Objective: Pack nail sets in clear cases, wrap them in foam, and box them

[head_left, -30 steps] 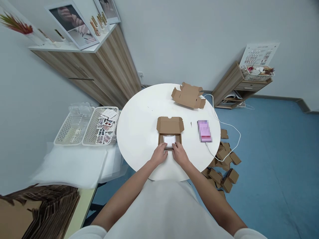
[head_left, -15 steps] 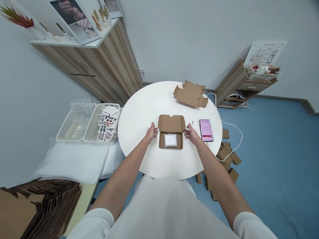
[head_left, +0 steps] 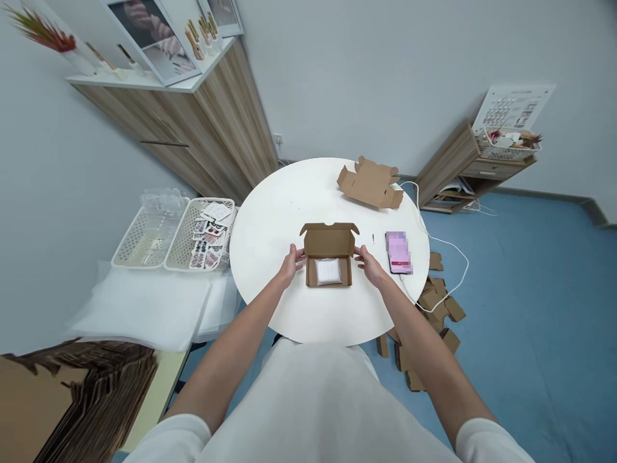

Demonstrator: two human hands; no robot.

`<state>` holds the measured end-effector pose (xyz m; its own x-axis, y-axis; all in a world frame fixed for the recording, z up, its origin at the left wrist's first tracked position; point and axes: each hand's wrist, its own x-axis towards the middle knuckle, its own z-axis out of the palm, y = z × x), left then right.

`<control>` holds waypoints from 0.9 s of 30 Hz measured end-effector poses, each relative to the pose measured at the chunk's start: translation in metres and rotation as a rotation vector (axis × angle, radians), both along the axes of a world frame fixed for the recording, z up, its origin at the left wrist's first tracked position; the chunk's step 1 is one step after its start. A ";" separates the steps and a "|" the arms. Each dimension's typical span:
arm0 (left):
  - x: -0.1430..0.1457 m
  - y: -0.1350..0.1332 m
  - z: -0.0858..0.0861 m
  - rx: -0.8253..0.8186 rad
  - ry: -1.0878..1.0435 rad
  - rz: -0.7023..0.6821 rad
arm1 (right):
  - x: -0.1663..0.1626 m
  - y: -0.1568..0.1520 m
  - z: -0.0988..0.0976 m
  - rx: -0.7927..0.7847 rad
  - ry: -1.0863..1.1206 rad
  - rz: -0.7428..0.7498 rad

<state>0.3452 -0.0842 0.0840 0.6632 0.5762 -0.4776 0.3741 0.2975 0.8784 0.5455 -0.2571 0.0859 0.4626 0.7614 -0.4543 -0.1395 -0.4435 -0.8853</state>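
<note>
Cardboard box [head_left: 329,242] between your two hands, lid raised, standing on round white table [head_left: 270,212]. White packet [head_left: 328,272] lying inside it. Your hands apart: left hand [head_left: 290,263] by box's left side, right hand [head_left: 370,263] by its right, fingers loosely extended; can't tell whether fingertips touch lid. Just right of your right hand, phone [head_left: 398,251]. Beyond right hand, unfolded cardboard sheet [head_left: 370,186]. Well left of your left hand, white basket [head_left: 179,254] of printed cards [head_left: 209,235].
</note>
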 end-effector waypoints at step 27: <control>-0.053 -0.058 -0.021 0.407 0.482 -0.178 | -0.081 -0.043 -0.039 -0.300 -0.367 -0.101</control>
